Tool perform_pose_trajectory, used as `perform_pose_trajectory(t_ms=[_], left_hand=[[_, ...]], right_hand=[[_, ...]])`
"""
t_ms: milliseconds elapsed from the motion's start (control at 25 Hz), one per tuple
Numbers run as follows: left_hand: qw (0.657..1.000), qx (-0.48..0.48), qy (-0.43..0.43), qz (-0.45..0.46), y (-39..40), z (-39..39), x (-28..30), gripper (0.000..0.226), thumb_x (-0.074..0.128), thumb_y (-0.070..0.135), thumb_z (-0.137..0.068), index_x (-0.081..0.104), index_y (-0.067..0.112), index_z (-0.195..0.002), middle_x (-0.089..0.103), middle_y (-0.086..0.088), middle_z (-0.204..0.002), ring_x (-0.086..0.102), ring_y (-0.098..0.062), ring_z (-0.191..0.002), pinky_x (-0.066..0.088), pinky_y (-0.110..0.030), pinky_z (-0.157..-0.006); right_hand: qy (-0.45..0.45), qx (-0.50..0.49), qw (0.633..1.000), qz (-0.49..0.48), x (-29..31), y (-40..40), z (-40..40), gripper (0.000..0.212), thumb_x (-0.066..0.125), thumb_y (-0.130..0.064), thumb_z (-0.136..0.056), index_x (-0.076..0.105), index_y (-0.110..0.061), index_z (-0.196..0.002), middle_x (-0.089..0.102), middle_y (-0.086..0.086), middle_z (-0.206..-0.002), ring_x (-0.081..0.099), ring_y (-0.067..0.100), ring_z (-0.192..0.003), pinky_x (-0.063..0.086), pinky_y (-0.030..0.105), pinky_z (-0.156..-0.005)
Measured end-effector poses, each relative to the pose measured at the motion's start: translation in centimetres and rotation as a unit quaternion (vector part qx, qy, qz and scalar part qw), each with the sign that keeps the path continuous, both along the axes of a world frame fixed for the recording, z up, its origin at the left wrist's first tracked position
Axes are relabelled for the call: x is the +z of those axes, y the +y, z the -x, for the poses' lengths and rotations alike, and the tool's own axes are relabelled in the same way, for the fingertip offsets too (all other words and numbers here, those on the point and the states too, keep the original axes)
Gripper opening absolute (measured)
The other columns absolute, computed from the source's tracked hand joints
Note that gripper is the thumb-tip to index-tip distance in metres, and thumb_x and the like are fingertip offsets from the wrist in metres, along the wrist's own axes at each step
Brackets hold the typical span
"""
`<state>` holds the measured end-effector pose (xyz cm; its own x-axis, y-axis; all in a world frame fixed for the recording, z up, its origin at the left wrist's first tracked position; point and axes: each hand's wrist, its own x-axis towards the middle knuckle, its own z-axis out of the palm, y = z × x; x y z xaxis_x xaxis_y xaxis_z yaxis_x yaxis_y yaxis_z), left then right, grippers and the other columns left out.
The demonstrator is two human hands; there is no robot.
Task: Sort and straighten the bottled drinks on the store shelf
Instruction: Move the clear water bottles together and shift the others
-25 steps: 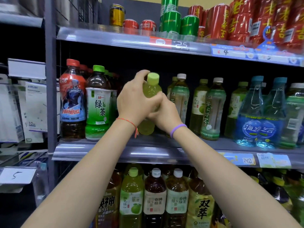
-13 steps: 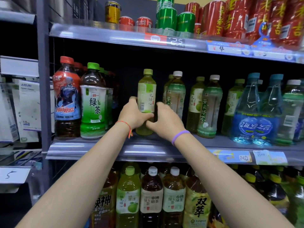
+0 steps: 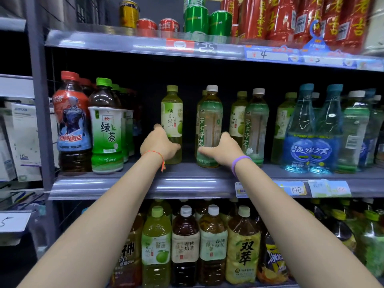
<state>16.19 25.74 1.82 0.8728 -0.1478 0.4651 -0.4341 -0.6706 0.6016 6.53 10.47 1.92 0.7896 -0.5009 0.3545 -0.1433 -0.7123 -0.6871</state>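
Left hand point(image 3: 159, 144) grips the pomelo bottle point(image 3: 172, 123), right hand point(image 3: 223, 149) seemingly wraps the jasmine bottle point(image 3: 209, 125), frame centre: keep both upright, labels forward, close the gap.

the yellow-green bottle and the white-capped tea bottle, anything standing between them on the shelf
Nothing: in the head view only bare shelf and dark gap separate the yellow-green bottle from the white-capped tea bottle.

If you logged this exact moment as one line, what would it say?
left hand: grips yellow-green tea bottle | right hand: grips white-capped tea bottle | both upright, apart, on middle shelf
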Motion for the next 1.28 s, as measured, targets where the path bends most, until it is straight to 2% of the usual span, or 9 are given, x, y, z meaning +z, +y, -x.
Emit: perform_pose_trajectory(t_ms=[160, 280, 360, 480, 600, 800, 920, 1120, 1280], left_hand=[[0.999, 0.031, 0.001, 0.013, 0.9, -0.3, -0.5, 0.064, 0.064, 0.024, -0.089, 0.03, 0.005, -0.14, 0.056, -0.019, -0.133, 0.057, -0.04, -0.118, 0.047, -0.045, -0.092], [0.999, 0.015, 0.007, 0.035, 1.2, -0.6, -0.8, 0.064, 0.062, 0.019, -0.091, 0.026, 0.005, -0.143, 0.053, -0.019, -0.137, 0.055, -0.04, -0.122, 0.045, -0.045, -0.097], [0.999, -0.008, 0.012, 0.05, 1.0, -0.6, -0.8, 0.063, 0.062, 0.017, -0.092, 0.027, 0.005, -0.143, 0.053, -0.017, -0.137, 0.054, -0.038, -0.123, 0.045, -0.042, -0.097], [0.997, -0.027, 0.019, 0.073, 0.8, -0.6, -1.1, 0.063, 0.063, 0.016, -0.089, 0.029, 0.007, -0.141, 0.054, -0.016, -0.136, 0.055, -0.037, -0.121, 0.045, -0.04, -0.097], [0.996, -0.024, -0.012, 0.085, 0.7, -0.4, -0.9, 0.087, 0.074, 0.025, -0.082, 0.02, 0.009, -0.149, 0.047, -0.019, -0.139, 0.05, -0.039, -0.125, 0.044, -0.047, -0.104], [0.999, 0.007, -0.044, 0.019, 1.5, -0.3, -0.2, 0.103, 0.072, 0.034, -0.082, 0.004, 0.009, -0.154, 0.05, -0.019, -0.137, 0.055, -0.04, -0.12, 0.047, -0.046, -0.094], [0.998, 0.032, -0.054, 0.03, 1.8, -0.1, -0.4, 0.103, 0.072, 0.046, -0.075, 0.013, 0.007, -0.151, 0.05, -0.018, -0.135, 0.057, -0.04, -0.116, 0.047, -0.044, -0.089], [0.996, 0.028, -0.067, 0.049, 2.0, 0.2, -0.5, 0.112, 0.073, 0.041, -0.074, 0.002, 0.013, -0.156, 0.05, -0.018, -0.136, 0.057, -0.039, -0.116, 0.046, -0.043, -0.091], [0.992, 0.054, -0.094, 0.056, 2.0, 1.3, -1.2, 0.11, 0.07, 0.041, -0.077, 0.0, 0.011, -0.156, 0.049, -0.02, -0.135, 0.055, -0.04, -0.116, 0.044, -0.047, -0.093]], right_hand=[[0.019, -0.054, 0.998, 0.035, 0.4, -0.6, 1.1, 0.06, 0.071, -0.038, -0.086, 0.042, 0.001, -0.122, 0.051, 0.002, -0.077, 0.049, 0.015, -0.062, 0.037, 0.03, -0.05], [0.029, -0.119, 0.988, 0.098, -0.1, -0.5, 1.7, 0.053, 0.066, -0.03, -0.091, 0.038, 0.001, -0.125, 0.058, 0.012, -0.103, 0.061, 0.027, -0.088, 0.042, 0.031, -0.062], [-0.054, -0.224, 0.942, 0.245, -1.0, 0.0, 1.7, 0.047, 0.068, -0.014, -0.087, 0.039, -0.002, -0.123, 0.05, 0.017, -0.12, 0.058, 0.033, -0.103, 0.047, 0.037, -0.07], [-0.19, -0.156, 0.902, 0.354, -1.2, 1.3, 1.2, 0.034, 0.058, 0.001, -0.084, 0.045, -0.005, -0.115, 0.051, 0.016, -0.11, 0.059, 0.033, -0.088, 0.05, 0.037, -0.064], [-0.091, 0.013, 0.98, 0.177, -0.5, 3.3, -0.6, 0.038, 0.053, -0.015, -0.093, 0.04, -0.005, -0.127, 0.054, 0.015, -0.12, 0.056, 0.031, -0.094, 0.045, 0.034, -0.073], [0.017, -0.047, 0.993, -0.107, 0.4, 1.9, -6.9, 0.098, 0.066, -0.029, -0.087, -0.002, 0.001, -0.152, 0.029, 0.02, -0.153, 0.036, 0.034, -0.138, 0.034, 0.037, -0.112], [-0.038, -0.036, 0.974, -0.219, 1.0, 0.1, -9.1, 0.089, 0.074, -0.025, -0.085, 0.015, -0.003, -0.149, 0.037, 0.016, -0.149, 0.04, 0.03, -0.136, 0.036, 0.036, -0.111], [0.003, 0.034, 0.976, -0.213, 0.5, 0.1, -10.7, 0.086, 0.082, -0.034, -0.075, 0.036, -0.009, -0.143, 0.053, 0.01, -0.139, 0.052, 0.031, -0.127, 0.044, 0.045, -0.106], [0.013, 0.16, 0.96, -0.231, 0.2, 3.7, -9.4, 0.052, 0.075, -0.022, -0.084, 0.055, -0.012, -0.131, 0.066, 0.008, -0.123, 0.063, 0.026, -0.113, 0.051, 0.043, -0.099]])
